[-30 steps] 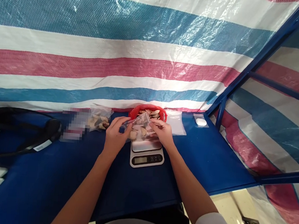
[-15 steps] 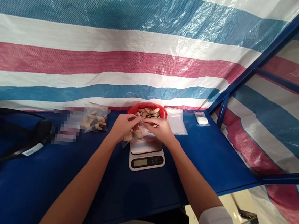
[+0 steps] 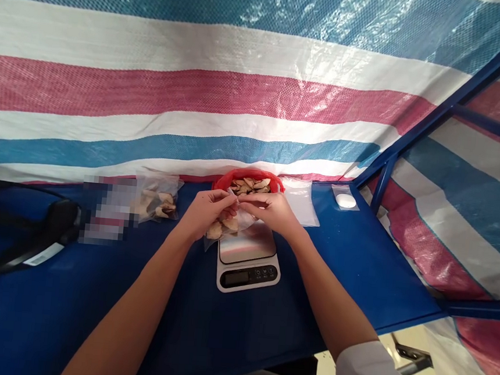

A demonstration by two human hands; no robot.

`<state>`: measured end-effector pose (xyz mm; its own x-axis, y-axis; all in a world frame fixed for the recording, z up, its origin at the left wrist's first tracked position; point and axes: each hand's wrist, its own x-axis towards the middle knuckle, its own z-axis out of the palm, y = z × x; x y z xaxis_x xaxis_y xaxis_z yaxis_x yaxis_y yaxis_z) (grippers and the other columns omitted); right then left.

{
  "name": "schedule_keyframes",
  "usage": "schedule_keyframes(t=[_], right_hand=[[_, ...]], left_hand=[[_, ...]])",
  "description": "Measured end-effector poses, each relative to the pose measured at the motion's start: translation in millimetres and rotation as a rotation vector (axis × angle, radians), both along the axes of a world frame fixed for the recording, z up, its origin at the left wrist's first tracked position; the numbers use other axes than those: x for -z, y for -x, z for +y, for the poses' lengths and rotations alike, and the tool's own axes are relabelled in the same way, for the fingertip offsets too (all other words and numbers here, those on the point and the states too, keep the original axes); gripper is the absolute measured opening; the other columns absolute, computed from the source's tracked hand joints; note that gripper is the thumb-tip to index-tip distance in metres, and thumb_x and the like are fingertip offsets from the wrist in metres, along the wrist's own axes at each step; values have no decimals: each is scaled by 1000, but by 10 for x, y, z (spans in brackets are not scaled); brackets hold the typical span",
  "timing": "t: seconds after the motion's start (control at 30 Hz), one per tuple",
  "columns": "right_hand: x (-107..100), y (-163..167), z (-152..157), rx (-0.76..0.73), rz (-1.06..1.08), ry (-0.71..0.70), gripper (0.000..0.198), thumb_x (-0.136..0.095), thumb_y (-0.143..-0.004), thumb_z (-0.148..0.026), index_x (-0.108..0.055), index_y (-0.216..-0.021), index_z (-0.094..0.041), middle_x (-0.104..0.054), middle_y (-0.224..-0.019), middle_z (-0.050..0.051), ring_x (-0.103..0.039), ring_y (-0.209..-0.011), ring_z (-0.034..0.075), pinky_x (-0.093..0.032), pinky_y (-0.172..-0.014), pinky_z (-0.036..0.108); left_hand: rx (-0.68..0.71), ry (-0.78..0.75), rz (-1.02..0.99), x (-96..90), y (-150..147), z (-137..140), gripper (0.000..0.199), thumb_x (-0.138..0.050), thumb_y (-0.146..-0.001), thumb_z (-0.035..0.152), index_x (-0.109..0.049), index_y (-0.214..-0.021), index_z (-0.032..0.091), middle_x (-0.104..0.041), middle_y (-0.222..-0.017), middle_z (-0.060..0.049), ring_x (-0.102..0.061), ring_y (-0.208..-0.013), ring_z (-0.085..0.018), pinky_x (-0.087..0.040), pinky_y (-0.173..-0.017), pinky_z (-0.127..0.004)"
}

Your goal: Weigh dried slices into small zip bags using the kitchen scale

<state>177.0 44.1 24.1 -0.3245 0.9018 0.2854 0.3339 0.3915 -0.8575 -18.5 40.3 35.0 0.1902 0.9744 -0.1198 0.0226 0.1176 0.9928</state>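
My left hand [image 3: 211, 210] and my right hand [image 3: 269, 211] pinch the top edge of a clear plastic bag [image 3: 246, 221] between their fingertips. Pale dried slices, perhaps mushroom, lie in the lower part of the bag, which hangs tilted to the left. Below it is a white kitchen scale [image 3: 248, 263] with a shiny plate; its display looks dark. Just behind my hands, a red basket [image 3: 280, 184] holds more of the dried slices [image 3: 252, 185]. The bag's mouth is partly hidden by my fingers.
Another clear bag of slices [image 3: 156, 202] lies to the left, beside a blurred-out packet [image 3: 108, 210]. Flat clear bags [image 3: 303, 203] lie right of the basket. A small packet with a white object [image 3: 345, 201] is farther right. Black straps [image 3: 49, 222] lie far left on the blue table [image 3: 348, 260].
My right hand's fingers have shifted slightly left along the bag's edge, closer to my left hand. The scale's display has gone from lit to dark. The view has moved a little.
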Motion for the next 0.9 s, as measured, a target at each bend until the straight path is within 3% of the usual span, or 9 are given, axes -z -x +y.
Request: schedule_keyframes(t=[0.17,0.27,0.6,0.77,0.9], right_hand=[[-60,-15,62,-61,-2,146,26,-68,-86,-43,-81,-93,-21,-72,-77,2,-67,-73,17,-59,-57,24],[-93,-16,97,-113,22,189,27,-67,-85,-43,-81,-88,-20,-69,-72,1,-65,-66,15,-58,-51,23],[-84,-23,150,-158,-19,136,27,-63,-87,-38,-76,-75,-18,-69,-68,2,-65,-66,15,-56,-56,24],[-118,-50,140,-164,-73,59,26,-63,-89,-41,-79,-85,-21,-72,-73,1,-66,-70,16,-54,-61,26],[-187,-72,121,-149,-119,30,19,-74,-82,-38,-81,-89,-23,-75,-77,0,-67,-74,18,-53,-67,28]], left_hand=[[29,-86,64,-26,10,-5,37,-78,-75,53,-75,-79,16,-71,-72,-6,-64,-64,-16,-53,-63,-28],[41,-135,121,-70,16,-22,38,-76,-76,54,-75,-79,16,-71,-71,-5,-63,-64,-16,-53,-62,-27],[79,-154,199,-101,53,-40,38,-75,-77,54,-74,-76,16,-71,-71,-5,-62,-63,-16,-52,-62,-26],[75,-156,186,-81,41,-35,40,-76,-75,56,-75,-80,16,-71,-69,-5,-62,-62,-16,-53,-61,-27],[95,-184,231,-114,38,-48,41,-72,-79,58,-77,-78,17,-73,-70,-6,-64,-63,-18,-53,-62,-28]])
